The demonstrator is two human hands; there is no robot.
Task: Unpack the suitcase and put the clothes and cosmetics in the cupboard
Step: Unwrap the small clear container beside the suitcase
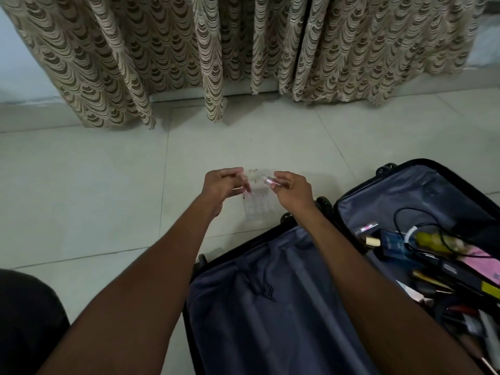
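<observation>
Progress looks partial, judging by how things lie. The suitcase (270, 307) is open flat on the floor, below and to the right of both hands. Its nearer half, under the forearms, shows only bare grey lining, which suggests the clothes are already out, though no cupboard is in view to confirm where they went. The half to the right of the right hand is still crowded: a dark blue box (392, 243), a yellow-green bottle (433, 239), a black cable (411, 220), something pink (484, 262) and a jumble of small tubes and sticks too blurred to name. So most of the cosmetics appear to be left to move.

Both arms stretch forward over the tiled floor (81, 185), beyond the suitcase edge, with the hands close together at the same height. Between them hangs a small clear plastic pouch (257, 201). The left hand (224, 186) has its fingers curled and pinches the pouch's upper left edge. The right hand (290, 189) is curled round a small pinkish tube (269, 181), whose tip points toward the pouch mouth; whether it also grips the pouch I cannot tell. The step in hand seems to be slipping the tube in or out of that pouch. A patterned curtain (243, 50) hangs well beyond the hands.
</observation>
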